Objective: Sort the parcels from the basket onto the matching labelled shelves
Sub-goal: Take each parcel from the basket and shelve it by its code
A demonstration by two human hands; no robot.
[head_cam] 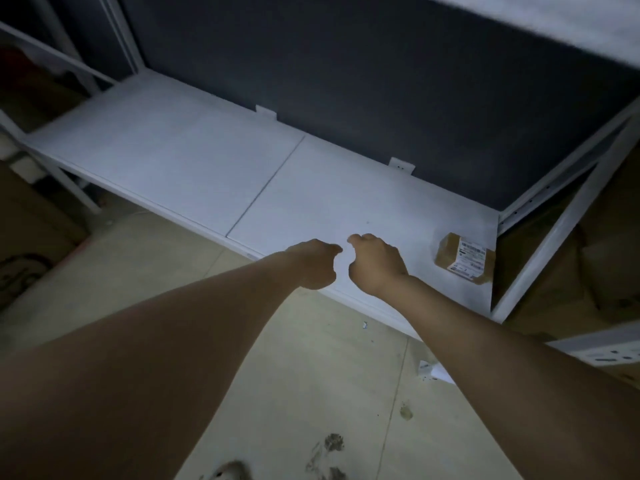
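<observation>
View from a head-worn camera, looking down in dim light at a low white metal shelf (194, 161) made of two panels joined by one seam. Two bare forearms reach forward from the bottom of the frame.

One parcel (464, 258) is in view: a small brown cardboard box with one white printed label on top. It lies flat on the shelf's right panel, near the front right corner, close to the white upright post (554, 244).

The left hand (317, 265) and right hand (375, 263) hover side by side over the front edge of the right panel, knuckles up, nearly touching each other. Both are curled into loose fists with the fingers drawn in, and nothing shows between the fingers of either hand; the light is poor, so something very small might be missed. The parcel sits to the right of the right hand, apart from it, with bare shelf between them.

Behind the shelf is a dark wall (346, 64) with two small white brackets along the back edge. Below lies a pale floor (311, 393) with several dark smudges. Blurred brown cartons stand at the far left and far right.
</observation>
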